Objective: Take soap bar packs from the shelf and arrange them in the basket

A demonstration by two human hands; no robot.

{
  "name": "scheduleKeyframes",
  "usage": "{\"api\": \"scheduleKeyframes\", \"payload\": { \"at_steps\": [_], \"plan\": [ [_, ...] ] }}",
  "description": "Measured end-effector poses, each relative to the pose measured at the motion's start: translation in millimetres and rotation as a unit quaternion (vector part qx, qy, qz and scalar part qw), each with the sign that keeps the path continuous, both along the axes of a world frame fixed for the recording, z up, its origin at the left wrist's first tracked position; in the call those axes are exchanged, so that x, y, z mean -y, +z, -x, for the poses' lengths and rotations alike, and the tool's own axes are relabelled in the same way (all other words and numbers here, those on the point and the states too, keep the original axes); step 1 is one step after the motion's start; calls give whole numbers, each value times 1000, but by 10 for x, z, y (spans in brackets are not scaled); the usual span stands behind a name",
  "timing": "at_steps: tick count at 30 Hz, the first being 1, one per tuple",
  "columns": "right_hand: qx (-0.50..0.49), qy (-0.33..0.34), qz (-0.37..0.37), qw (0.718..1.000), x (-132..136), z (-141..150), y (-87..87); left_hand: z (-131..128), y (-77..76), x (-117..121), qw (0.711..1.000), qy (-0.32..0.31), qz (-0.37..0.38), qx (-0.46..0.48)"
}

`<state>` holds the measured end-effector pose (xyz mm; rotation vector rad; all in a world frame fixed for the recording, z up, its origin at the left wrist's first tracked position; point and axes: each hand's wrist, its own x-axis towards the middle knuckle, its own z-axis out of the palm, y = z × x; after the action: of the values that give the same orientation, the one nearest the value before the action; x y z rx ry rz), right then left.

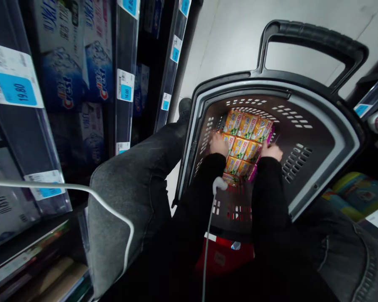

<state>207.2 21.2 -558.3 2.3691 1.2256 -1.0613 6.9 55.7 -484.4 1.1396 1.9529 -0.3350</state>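
A dark shopping basket (330,126) with slotted walls and a grey inner rim lies between my legs. Stacked low inside it are several small orange-and-white packs (241,147) in shiny clear wrap, with a purple edge at their right side. My left hand (219,144) grips the left side of the stack, its fingers curled and partly hidden. On the opposite side my right hand (271,151) is closed against the stack's upper right edge. Both hands are down inside the basket.
Shelves with price tags (17,88) and boxes of Crest toothpaste (96,71) rise at the left. The basket's black handle (315,35) points away over the pale floor (229,25). A white cable (113,212) crosses my leg. More shelved goods stand at right.
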Motion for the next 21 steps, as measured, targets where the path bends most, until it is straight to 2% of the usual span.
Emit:
{"api": "scheduleKeyframes", "payload": {
  "at_steps": [2, 4, 6, 8, 13, 16, 19, 21],
  "plan": [
    [21, -24, -66, 997, -377, -40, -28, -50, -111, -251, 999, 9, -30, -14],
    [3, -33, -96, 995, -595, -61, -53, -93, -242, -470, 1000, 9, -15, -10],
    [-31, -23, -99, 994, -659, -97, -73, -98, -363, -597, 1000, 3, 22, 3],
    [-57, -4, -108, 993, -629, -152, -95, -63, -454, -617, 1000, -8, 19, 10],
    [-48, 16, -106, 993, -551, -264, -206, 50, -569, -491, 997, -58, -33, 32],
    [-63, 28, -106, 992, -570, -278, -258, 46, -609, -408, 996, -53, -47, 53],
    [-50, 5, -119, 992, -518, -215, -203, 15, -615, -191, 995, -33, -63, 76],
    [-10, -37, -111, 993, -372, -110, -89, 6, -581, 77, 995, -13, -65, 71]
  ]
}}
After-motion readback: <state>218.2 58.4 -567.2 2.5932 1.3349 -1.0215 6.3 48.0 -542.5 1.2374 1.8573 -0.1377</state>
